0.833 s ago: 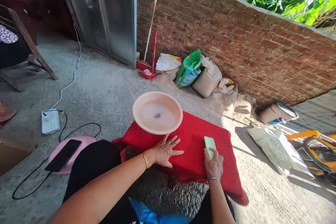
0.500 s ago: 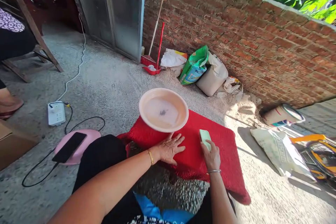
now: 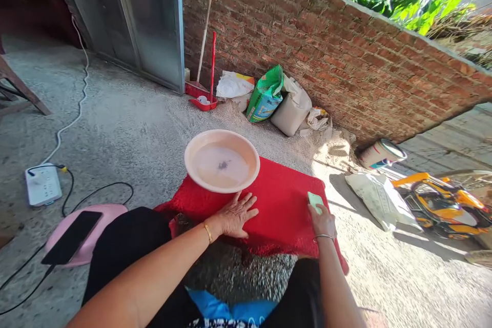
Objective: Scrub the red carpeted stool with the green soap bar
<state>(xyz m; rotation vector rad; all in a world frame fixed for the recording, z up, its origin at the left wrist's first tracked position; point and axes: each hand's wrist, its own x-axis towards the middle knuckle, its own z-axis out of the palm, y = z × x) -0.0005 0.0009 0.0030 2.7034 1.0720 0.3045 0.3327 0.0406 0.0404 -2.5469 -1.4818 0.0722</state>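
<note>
A red cloth [image 3: 284, 195] is spread over a low support and hangs down at its edges. My left hand [image 3: 235, 216] lies flat on it with the fingers spread, just below the basin. Toward the cloth's right edge, my right hand [image 3: 323, 221] grips a pale green scrubbing brush [image 3: 315, 202], flat and oblong, and presses it on the cloth. The brush's underside is hidden. A peach-coloured basin [image 3: 252, 174] of cloudy water stands at the cloth's upper left, with a dark patch in its middle.
On the left, a black phone [image 3: 71, 236] lies on a pink stool [image 3: 109, 218], near a white power strip [image 3: 44, 184] and loose cables. Bags [image 3: 265, 95] and a red dustpan [image 3: 203, 105] line the brick wall [image 3: 326, 46]. A white sack [image 3: 382, 197] and an orange machine [image 3: 442, 205] are at right.
My right hand has slid the brush rightward across the cloth, close to its right edge. My left hand keeps its place on the cloth. The whole view has turned to the right.
</note>
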